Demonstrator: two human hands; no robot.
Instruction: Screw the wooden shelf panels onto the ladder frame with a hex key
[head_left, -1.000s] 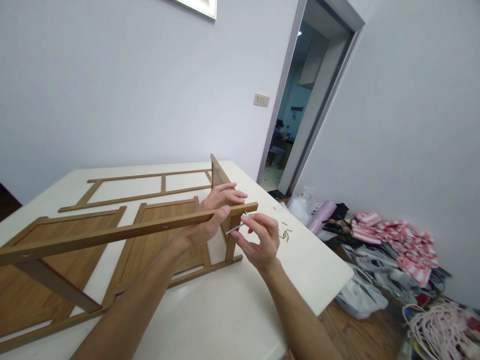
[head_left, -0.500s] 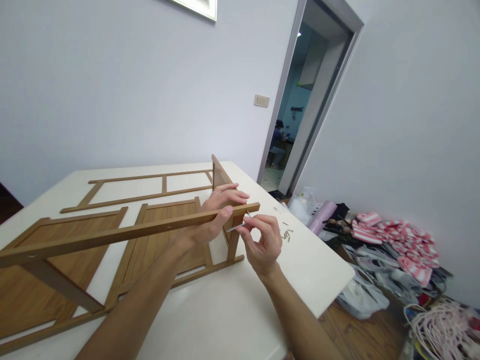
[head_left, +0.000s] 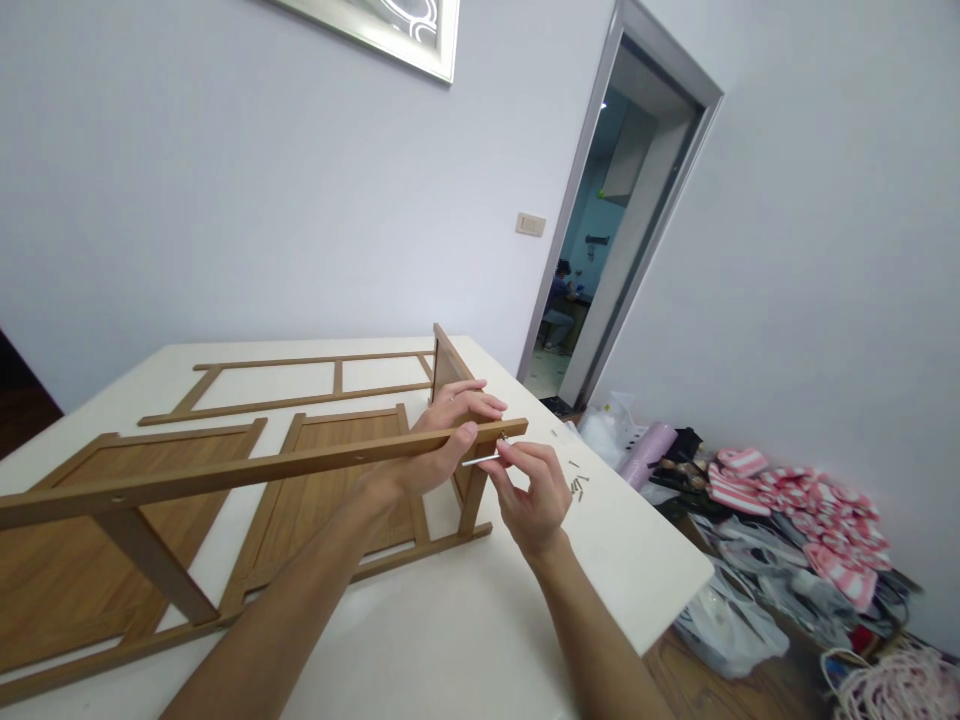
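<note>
A brown wooden rack frame lies on its side on the white table. My left hand grips the raised upper rail near its right end, thumb under and fingers over it. My right hand pinches a thin metal hex key, its tip at the end of that rail where a small screw sits. Several loose screws lie on the table just right of my right hand.
A second flat wooden ladder-like frame lies at the table's far side. Bags, striped cloths and clutter cover the floor on the right. An open doorway shows a seated person in the far room. A picture frame hangs above.
My right hand has turned the hex key a little and moved closer to the rail end. The view has tilted down slightly. My left hand keeps its grip.
</note>
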